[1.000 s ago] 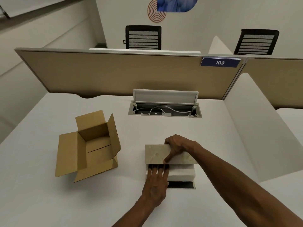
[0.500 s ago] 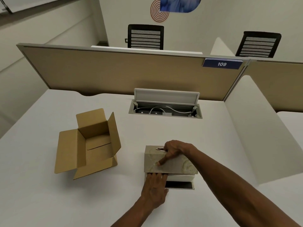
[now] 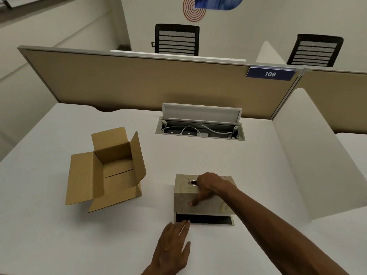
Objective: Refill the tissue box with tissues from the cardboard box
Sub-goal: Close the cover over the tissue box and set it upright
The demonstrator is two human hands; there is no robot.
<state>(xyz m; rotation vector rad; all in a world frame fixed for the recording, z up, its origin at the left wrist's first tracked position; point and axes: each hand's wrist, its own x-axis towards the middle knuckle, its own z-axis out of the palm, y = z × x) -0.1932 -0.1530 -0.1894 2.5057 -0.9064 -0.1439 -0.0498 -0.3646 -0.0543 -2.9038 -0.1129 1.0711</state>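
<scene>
The beige marbled tissue box cover stands on the white desk, lowered over its dark base tray, whose front strip still shows. My right hand grips the cover from above, fingers in the oval top slot and thumb pressed on its front face. My left hand lies flat on the desk, fingertips touching the tray's front left corner, holding nothing. No tissues are visible; the cover hides them. The open cardboard box sits to the left with flaps spread and looks empty.
An open cable hatch with white wires is set in the desk behind the tissue box. A tan partition closes the back and a white divider the right side. Two black chairs stand beyond.
The cover came down over the white tissue stack, which is now hidden. My left hand slid off the tissues back toward me onto the desk.
</scene>
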